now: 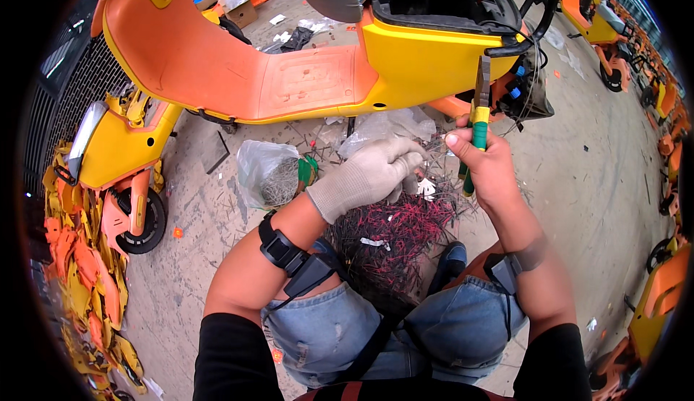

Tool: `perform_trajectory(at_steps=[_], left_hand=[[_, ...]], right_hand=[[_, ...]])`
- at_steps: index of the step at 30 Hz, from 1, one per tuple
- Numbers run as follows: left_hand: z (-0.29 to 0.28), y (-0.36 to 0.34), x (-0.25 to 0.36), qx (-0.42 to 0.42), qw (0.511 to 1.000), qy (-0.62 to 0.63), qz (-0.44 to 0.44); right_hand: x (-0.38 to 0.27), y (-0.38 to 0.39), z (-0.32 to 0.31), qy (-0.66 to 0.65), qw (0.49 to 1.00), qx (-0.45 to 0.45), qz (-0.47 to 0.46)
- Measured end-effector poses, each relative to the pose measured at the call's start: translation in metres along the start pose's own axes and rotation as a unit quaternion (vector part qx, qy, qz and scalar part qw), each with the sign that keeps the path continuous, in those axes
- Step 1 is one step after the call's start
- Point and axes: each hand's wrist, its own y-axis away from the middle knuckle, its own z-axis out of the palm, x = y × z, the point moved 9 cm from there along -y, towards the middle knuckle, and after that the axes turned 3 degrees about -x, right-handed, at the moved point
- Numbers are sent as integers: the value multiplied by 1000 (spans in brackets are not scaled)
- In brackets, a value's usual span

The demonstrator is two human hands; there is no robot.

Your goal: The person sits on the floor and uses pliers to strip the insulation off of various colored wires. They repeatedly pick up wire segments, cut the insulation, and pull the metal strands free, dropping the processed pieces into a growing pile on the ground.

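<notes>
While a clear plastic bag point(251, 161) is sitting at nine o'clock with grey strands point(280, 184) inside, a yellow and orange scooter point(311, 79) is spreading across twelve o'clock. Near the centre, the gloved left hand point(377, 173) is showing bent fingers; I cannot tell whether they are gripping something. Toward five o'clock, red and black strands point(397, 236) are lying in a pile. At two o'clock, green-handled pliers point(479, 132) are pointing upward, and the bare right hand point(491, 164) is clamping around them.

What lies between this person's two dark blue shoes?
A tangled heap of thin black and red strips, with a pale scrap on top; the head view shows it.
</notes>
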Motion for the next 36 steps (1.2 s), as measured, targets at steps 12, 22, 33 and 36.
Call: perform_trajectory(at_steps=[12, 22, 33, 36], left_hand=[[-4, 4, 0, 22, 999, -38, -27], [-12, 1, 5, 75, 972, -170, 146], [-12, 2, 10, 75, 965, -205, 148], [-16, 6, 7, 92, 975, -157, 128]], right_hand=[[-4, 1, 4, 18, 1000, -3, -16], [-1, 0, 4, 43, 999, -3, -9], [-2, 1, 1, 7, 1000, 18, -3], [-3, -2, -5, -21, 999, 43, 1]])
